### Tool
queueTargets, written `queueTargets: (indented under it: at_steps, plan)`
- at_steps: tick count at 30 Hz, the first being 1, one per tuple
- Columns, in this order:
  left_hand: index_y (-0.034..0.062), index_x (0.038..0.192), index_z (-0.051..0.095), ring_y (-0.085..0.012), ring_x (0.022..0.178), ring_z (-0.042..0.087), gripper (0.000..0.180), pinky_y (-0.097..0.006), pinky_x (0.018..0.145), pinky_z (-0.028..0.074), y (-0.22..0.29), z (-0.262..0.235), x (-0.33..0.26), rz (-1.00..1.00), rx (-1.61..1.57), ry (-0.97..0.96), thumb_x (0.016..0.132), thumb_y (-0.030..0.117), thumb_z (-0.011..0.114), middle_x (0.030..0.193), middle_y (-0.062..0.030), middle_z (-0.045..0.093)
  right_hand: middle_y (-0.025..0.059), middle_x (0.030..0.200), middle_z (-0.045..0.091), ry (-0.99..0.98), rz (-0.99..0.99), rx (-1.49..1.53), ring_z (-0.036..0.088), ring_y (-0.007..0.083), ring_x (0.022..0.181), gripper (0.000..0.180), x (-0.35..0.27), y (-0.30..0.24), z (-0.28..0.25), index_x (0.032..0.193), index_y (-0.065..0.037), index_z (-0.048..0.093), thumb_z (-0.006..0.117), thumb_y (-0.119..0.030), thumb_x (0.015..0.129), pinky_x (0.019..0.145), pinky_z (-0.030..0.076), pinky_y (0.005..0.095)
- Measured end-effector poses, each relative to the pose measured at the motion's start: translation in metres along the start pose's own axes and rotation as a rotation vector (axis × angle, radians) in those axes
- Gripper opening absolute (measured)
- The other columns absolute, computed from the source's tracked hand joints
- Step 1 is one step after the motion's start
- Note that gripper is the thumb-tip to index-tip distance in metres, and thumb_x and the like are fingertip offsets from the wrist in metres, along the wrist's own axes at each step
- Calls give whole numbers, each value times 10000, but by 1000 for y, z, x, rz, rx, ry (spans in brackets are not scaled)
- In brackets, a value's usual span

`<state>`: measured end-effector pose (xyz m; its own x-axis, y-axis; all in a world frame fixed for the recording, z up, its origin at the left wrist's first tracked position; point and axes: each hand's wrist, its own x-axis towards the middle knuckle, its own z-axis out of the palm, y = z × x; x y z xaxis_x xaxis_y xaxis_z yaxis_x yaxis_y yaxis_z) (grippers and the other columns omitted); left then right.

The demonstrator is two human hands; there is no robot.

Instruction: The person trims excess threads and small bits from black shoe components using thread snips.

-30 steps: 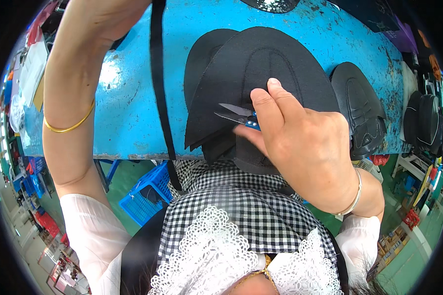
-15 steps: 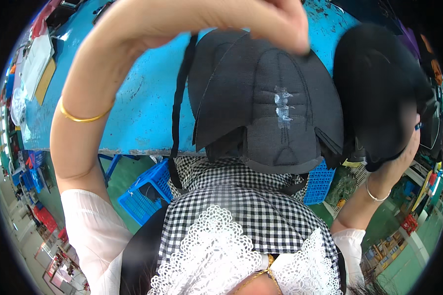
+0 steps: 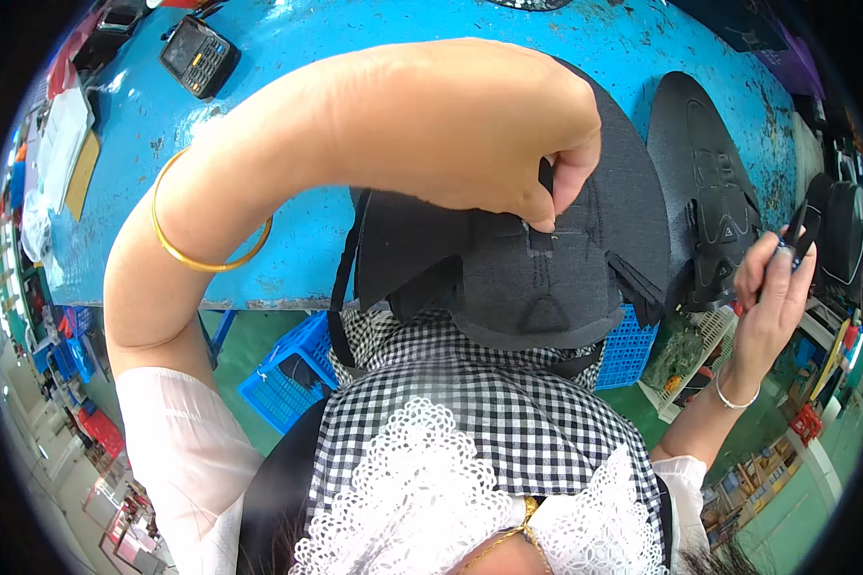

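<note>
Desk (image 3: 431, 29): blue, worn; a handheld card terminal (image 3: 198, 55) lies at its far left.
Left hand (image 3: 508, 144): closed in a pinch, thumb and fingers on a short strap tab at the middle of the dark fabric panel (image 3: 547, 278); half a second ago it gripped the panel's top edge higher up.
Dark fabric panel: hangs over the desk edge at the person's chest; since then lowered and turned.
Second panel (image 3: 710, 192): flat on the desk, just right of the held one.
Right hand (image 3: 772, 287): curled around small snips (image 3: 796, 235), now drawn clear to the right — trimming judged done, piece under inspection
</note>
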<state>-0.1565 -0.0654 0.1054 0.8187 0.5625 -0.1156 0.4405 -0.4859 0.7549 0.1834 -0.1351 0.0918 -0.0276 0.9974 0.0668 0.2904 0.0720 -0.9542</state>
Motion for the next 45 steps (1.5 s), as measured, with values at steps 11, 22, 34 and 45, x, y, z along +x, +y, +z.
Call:
queueTargets:
  at_steps: [11,22,34,45]
  plan:
    - [9,754,564,-224,551,433,225,-371,543,355,-4,-16,1,-116,62,-60,834,170,699,596,-98,438,72,744,604,-799,-557,-611,604,275,638,166,41,-39,84,829,-56,578,733,-71,769,557,470,364]
    - [8,771,553,-196,543,422,179,-353,534,355,-1,-19,1,-127,104,-85,859,139,636,588,-85,432,76,799,651,-570,-562,-692,655,278,683,186,43,-45,98,928,-77,567,716,-146,839,567,480,365]
    - [14,904,610,-131,641,497,143,-273,602,403,-31,-11,-12,51,26,85,924,156,609,676,-42,535,102,786,652,-621,-298,-582,625,208,678,160,49,-61,104,981,-11,604,671,-135,905,643,475,305]
    - [23,948,742,-23,587,530,130,-177,543,385,-9,-45,-17,-6,-660,347,916,147,721,702,14,659,186,1124,675,-545,-633,-1356,651,179,600,457,-16,-69,165,1095,-2,597,785,-256,765,485,510,267]
